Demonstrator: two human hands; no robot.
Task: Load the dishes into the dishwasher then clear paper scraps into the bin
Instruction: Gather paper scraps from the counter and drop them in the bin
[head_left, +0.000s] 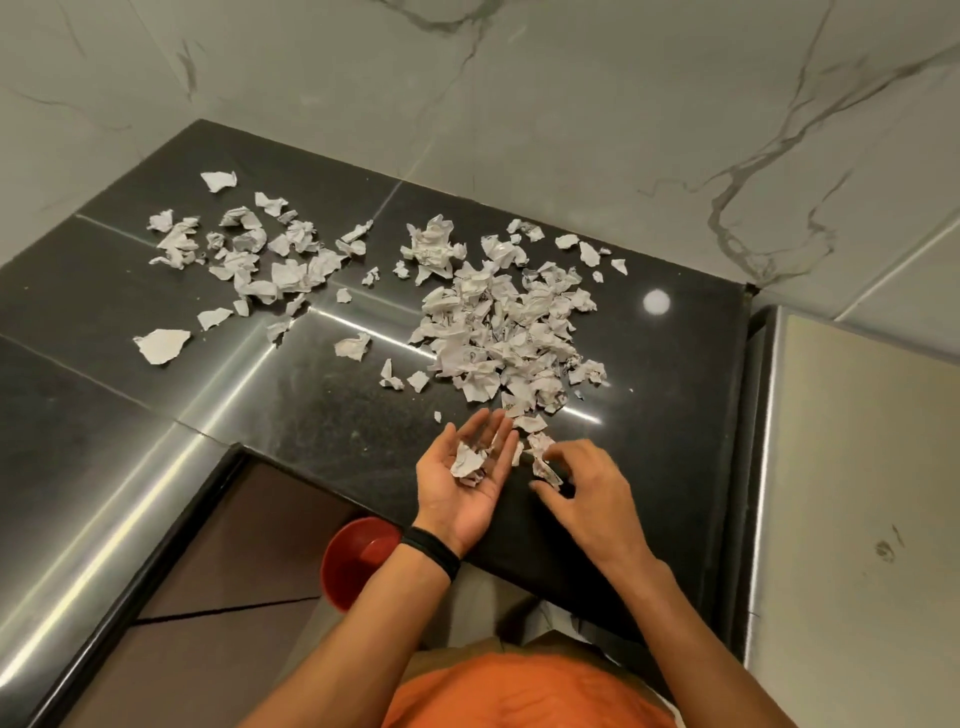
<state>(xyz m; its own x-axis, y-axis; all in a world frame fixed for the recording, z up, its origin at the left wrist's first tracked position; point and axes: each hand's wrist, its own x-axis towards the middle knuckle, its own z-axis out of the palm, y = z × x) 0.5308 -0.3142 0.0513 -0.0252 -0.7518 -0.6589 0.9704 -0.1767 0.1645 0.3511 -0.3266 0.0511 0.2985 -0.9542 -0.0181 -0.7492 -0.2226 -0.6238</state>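
1. Loading stage: I cannot check it
2. Left hand (470, 480), open palm up, carries paper scraps (467, 461); right hand (584, 491) pinches more at counter (322, 415) edge
3. Most remain on counter; bin (353, 564) stands below

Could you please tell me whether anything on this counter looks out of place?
Yes: torn paper scraps litter the black counter in two loose clusters, left and right. A few lie in the open left hand; the right hand pinches some at the counter's edge.
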